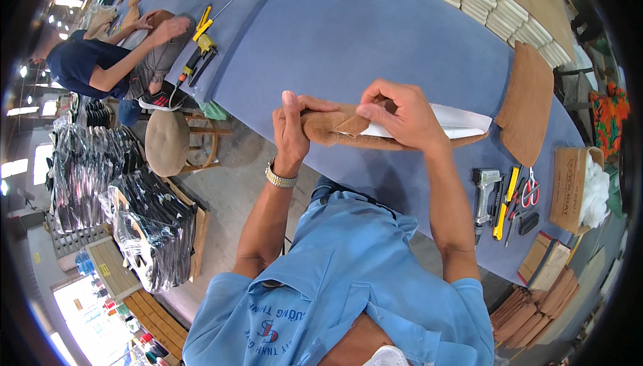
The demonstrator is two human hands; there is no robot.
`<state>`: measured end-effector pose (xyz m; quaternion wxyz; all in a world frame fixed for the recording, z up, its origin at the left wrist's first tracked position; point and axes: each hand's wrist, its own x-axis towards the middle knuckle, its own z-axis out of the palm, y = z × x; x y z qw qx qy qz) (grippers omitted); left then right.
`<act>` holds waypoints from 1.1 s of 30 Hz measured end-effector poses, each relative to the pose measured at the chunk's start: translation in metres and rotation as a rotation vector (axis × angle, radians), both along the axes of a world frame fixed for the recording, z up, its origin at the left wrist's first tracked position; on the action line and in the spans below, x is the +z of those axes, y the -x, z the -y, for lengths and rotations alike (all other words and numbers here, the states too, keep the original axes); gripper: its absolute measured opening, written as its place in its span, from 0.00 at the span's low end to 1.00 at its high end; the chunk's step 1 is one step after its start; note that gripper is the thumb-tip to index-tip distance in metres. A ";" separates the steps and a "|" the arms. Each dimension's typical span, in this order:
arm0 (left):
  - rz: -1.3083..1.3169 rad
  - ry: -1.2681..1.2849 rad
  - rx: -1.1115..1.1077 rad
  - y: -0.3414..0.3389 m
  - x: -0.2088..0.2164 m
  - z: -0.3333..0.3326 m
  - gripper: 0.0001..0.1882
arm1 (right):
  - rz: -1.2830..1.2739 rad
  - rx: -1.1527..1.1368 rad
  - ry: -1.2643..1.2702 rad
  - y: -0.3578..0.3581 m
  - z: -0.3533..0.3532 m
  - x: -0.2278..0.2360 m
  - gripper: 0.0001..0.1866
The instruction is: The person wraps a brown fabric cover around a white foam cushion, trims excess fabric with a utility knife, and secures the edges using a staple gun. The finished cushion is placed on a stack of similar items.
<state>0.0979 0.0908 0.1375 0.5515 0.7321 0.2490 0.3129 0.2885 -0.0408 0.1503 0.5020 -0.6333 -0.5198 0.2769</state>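
Observation:
A long, narrow piece of brown fabric cover (325, 131) is held up over the near side of the blue-topped table. White sheet-like material (462, 118) shows along its open right part. My left hand (293, 123) grips the rounded left end, thumb raised and fingers behind it. At the middle, my right hand (405, 117) pinches the cover's folded edge between thumb and bent fingers. The underside of the piece and some of my left fingertips are hidden.
On the blue table (375, 24), a staple gun (485, 195), a yellow cutter (506, 202) and red-handled scissors (530, 192) lie right. A brown panel (526, 105) lies beyond them, near a carton (569, 188) of white stuffing. Another person (100, 64) works at left, beside a stool (167, 143).

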 end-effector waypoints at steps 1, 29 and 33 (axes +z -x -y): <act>0.007 0.000 0.008 0.000 -0.001 0.000 0.48 | 0.039 0.052 -0.050 -0.004 0.003 0.006 0.12; -0.182 0.095 0.189 0.000 0.000 -0.001 0.53 | 0.110 -0.143 0.002 0.004 -0.037 -0.004 0.19; -0.153 0.118 0.250 -0.001 -0.015 -0.013 0.52 | 0.181 -0.179 -0.004 -0.020 -0.027 -0.010 0.20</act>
